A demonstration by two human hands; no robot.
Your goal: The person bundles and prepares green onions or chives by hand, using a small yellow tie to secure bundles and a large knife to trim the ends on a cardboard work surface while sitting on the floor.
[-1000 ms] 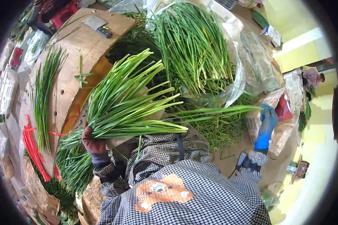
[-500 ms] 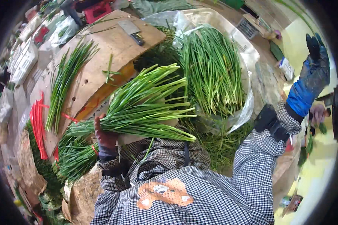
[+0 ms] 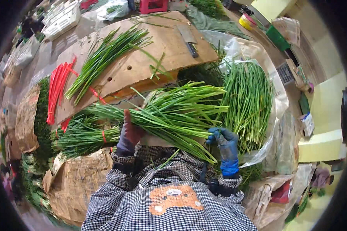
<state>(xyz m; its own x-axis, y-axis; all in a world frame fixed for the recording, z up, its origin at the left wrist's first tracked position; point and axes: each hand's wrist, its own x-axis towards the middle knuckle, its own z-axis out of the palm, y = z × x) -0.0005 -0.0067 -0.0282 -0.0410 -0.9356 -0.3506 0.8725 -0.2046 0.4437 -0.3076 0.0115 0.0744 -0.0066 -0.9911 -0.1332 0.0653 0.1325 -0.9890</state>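
Cradling the bunch (image 3: 177, 111) at the centre of the frame, the left hand (image 3: 130, 133) is part closed around its left end, thumb up at the near side; its other fingers are mostly hidden under the leaves. The right hand (image 3: 224, 144), in a blue glove, is half curled by the pale stem ends at centre right; whether its fingertips grip a stem, I cannot tell.

The bunch fans out widely to the right with no tie visible, so stems could slide out if the left hand's hold slackened or tipped. A single stalk (image 3: 169, 158) already juts below the rest, over the apron (image 3: 177, 200), and might drop. Pulling hard at the tips could bend or snap them. The knife (image 3: 189, 41) lies on the board (image 3: 165, 36) near its right edge, at upper centre; a careless reach or a knock could send it over.

At right, a white crate (image 3: 278, 90) lined with clear plastic (image 3: 256, 158) holds a heap of long greens (image 3: 248, 104), stem ends toward the lower edge. At lower right, a pale basket (image 3: 258, 198) has something red (image 3: 281, 192) in it. At the top left, a clear bag (image 3: 121, 10) has some green inside, and a white crate sits to its left, its contents too small to make out.
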